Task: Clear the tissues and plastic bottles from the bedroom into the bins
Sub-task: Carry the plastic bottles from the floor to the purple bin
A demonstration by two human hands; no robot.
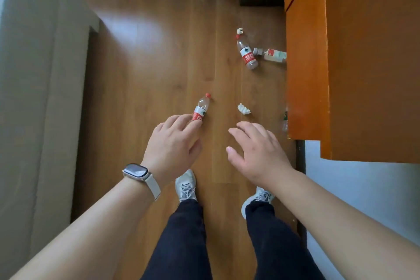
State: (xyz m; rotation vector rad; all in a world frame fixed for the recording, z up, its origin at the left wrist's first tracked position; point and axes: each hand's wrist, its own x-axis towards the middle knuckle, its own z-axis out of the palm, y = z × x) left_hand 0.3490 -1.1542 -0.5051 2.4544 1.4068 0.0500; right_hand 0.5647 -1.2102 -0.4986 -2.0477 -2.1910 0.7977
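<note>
Lying at frame centre on the wooden floor (145, 57), the nearest bottle (201, 108) points its red cap up-right, its base under the left hand (173, 143)'s loosely spread fingertips, grip unclear; right hand (255, 152), spread and empty, hovers below the crumpled tissue (243, 108).

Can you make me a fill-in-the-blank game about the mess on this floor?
1. The nearest bottle has a cap coloured ____.
2. The watch is worn on the ____ wrist.
3. The crumpled tissue lies just beyond the fingers of the ____ hand.
4. The tall cabinet beside the far bottles is coloured ____.

Missing words: red; left; right; orange
</note>
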